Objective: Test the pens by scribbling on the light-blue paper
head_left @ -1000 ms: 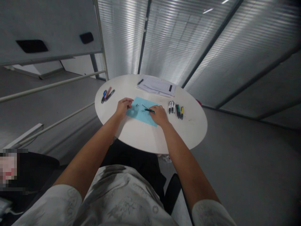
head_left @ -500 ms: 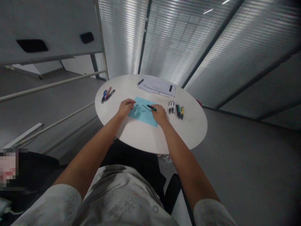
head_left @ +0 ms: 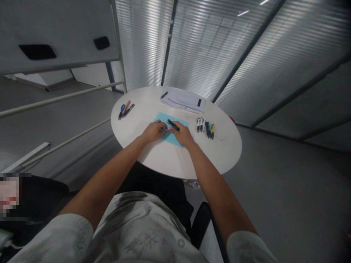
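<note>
- Right hand (head_left: 183,134): fingers (head_left: 176,130) narrow, pinching a green-and-black precision screwdriver (head_left: 173,125) above the pale blue mat (head_left: 179,121).
- Left hand (head_left: 153,132): fingers (head_left: 161,125) curled narrow beside a small silvery piece (head_left: 163,128); grip on it too small to tell.
- Screwdriver and silvery piece close together between both hands, over the middle of the mat.
- Good practice for parts this small: firm fingertip pinch, hands braced low over the mat.
- Left forearm (head_left: 115,157) and right forearm (head_left: 215,173) angled inward over the edge of the round white table (head_left: 164,160), hands nearly touching.
- Pens (head_left: 125,110) to the left, markers (head_left: 205,128) to the right, papers (head_left: 182,99) on the far side.
</note>
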A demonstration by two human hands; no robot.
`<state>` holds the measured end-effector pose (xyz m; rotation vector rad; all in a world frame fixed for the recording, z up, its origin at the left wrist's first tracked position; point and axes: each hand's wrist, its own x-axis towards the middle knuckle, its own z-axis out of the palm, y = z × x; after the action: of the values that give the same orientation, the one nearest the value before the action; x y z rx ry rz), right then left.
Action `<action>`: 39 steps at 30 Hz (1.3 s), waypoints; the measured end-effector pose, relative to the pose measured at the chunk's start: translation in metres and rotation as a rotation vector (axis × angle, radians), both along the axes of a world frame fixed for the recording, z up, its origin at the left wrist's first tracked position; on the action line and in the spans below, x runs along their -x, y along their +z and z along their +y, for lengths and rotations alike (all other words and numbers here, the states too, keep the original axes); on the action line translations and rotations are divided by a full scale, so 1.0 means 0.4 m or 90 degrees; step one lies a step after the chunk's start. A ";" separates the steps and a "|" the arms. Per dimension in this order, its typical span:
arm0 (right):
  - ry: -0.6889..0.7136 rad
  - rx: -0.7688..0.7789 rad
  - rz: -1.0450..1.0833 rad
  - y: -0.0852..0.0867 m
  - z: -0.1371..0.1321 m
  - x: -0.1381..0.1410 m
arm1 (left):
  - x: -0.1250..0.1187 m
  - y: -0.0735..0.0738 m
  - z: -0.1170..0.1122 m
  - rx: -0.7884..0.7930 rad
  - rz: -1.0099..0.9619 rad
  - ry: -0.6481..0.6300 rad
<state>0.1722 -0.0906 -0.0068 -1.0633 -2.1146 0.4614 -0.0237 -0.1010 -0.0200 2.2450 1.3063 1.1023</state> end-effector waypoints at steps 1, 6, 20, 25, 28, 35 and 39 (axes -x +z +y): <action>0.011 0.007 -0.008 0.003 -0.003 0.002 | 0.000 0.000 0.001 0.005 0.000 -0.002; 0.009 0.019 -0.031 0.011 -0.011 0.004 | 0.001 0.000 0.004 0.019 -0.027 -0.015; -0.093 -0.012 -0.175 0.030 -0.018 -0.013 | 0.018 0.010 0.016 0.076 -0.254 0.110; -0.075 -0.043 -0.230 0.029 -0.025 -0.007 | 0.015 0.014 0.012 0.082 -0.266 0.077; -0.075 -0.045 -0.262 0.030 -0.027 -0.005 | 0.013 0.019 0.007 0.079 -0.247 0.082; -0.066 -0.054 -0.269 0.026 -0.027 -0.005 | 0.012 0.019 0.006 0.099 -0.230 0.075; -0.059 -0.065 -0.264 0.027 -0.029 -0.002 | 0.013 0.012 0.011 0.104 -0.224 0.051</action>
<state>0.1731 -0.1022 0.0038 -1.2761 -2.4005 0.0894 -0.0289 -0.0964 -0.0152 1.7961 1.2916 1.2966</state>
